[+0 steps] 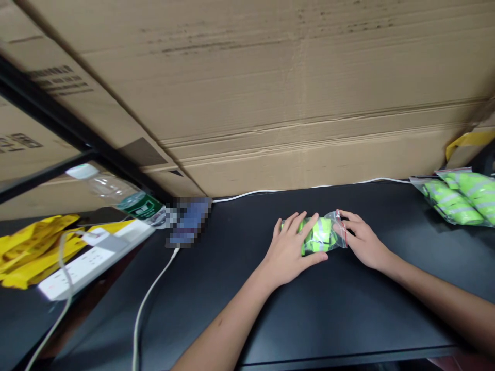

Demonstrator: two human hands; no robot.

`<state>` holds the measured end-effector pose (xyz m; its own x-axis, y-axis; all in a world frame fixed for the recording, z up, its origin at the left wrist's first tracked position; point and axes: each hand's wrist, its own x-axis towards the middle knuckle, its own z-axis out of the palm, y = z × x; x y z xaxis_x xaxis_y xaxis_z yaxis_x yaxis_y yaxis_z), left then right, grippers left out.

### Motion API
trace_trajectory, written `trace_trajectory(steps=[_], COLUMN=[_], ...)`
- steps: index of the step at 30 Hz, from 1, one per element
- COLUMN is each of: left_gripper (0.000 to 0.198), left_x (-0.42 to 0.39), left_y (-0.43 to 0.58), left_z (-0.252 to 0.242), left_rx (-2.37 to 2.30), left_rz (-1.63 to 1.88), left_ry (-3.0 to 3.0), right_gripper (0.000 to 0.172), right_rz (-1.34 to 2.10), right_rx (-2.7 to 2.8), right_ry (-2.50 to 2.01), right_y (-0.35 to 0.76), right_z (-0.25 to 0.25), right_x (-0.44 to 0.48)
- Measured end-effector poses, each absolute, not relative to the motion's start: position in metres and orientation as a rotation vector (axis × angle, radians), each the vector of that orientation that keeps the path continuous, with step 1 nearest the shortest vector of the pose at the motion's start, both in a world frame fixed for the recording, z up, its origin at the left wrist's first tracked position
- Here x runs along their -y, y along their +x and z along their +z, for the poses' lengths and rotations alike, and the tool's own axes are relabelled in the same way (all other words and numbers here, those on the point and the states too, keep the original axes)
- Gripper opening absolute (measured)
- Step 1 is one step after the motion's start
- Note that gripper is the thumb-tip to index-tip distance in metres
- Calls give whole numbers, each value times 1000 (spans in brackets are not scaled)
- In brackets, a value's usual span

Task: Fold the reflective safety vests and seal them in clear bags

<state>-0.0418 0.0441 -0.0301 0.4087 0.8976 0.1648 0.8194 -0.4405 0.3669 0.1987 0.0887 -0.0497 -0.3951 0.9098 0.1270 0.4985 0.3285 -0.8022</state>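
A clear zip bag (322,236) with a folded neon-yellow reflective vest inside lies on the black table. My left hand (288,252) rests across its left part, fingers spread and thumb along the near side. At the bag's right end, my right hand (363,239) has its fingers closed on the red-lined zip edge. Part of the bag is hidden under my left hand.
More bagged neon vests (460,198) lie at the right. On the left are a phone (189,221) with a cable, a plastic bottle (135,201), a white power strip (85,268) and yellow bags (34,250). Cardboard (309,93) stands behind the table (328,319).
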Motion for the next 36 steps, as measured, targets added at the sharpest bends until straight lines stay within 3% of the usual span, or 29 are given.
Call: trace_trajectory(steps=[3,7,13,21,25,27,31,36], left_gripper=[53,42,47,59,53,63,73,58], left_x=[-44,-44,-42,-40,-50,-55,-57,-48], left_y=[-40,-36,-28,-28,-32,-35,-38,-36], left_z=[-30,-32,-35,-45,-48,-46,-36,-34], left_rx=[-1532,-1545,-1452,-1261,-1418,-1439,-1231,-1094], left_rz=[552,626,721,1103,1330,1306,1165,1086], left_ry=[2394,2377,2367,2140,1604,1275,902,1023], right_gripper=[51,52,45,50,68,76,70,85], right_rz=[1012,1035,1065,1036,1357,1477,1481,1570], right_rx=[1996,2015,2001,1984,1598,1460,1372,1553], right_ry=[-1314,-1503,-1476,-1338,-1148,-1048,-954,-1011], right_y=[195,189,188,187,186,186,185,193], right_z=[-48,-42,-43,-51,-57,-57,-55,-48], right_x=[-88,-85,-92,-90,-92,-90,-85,-88])
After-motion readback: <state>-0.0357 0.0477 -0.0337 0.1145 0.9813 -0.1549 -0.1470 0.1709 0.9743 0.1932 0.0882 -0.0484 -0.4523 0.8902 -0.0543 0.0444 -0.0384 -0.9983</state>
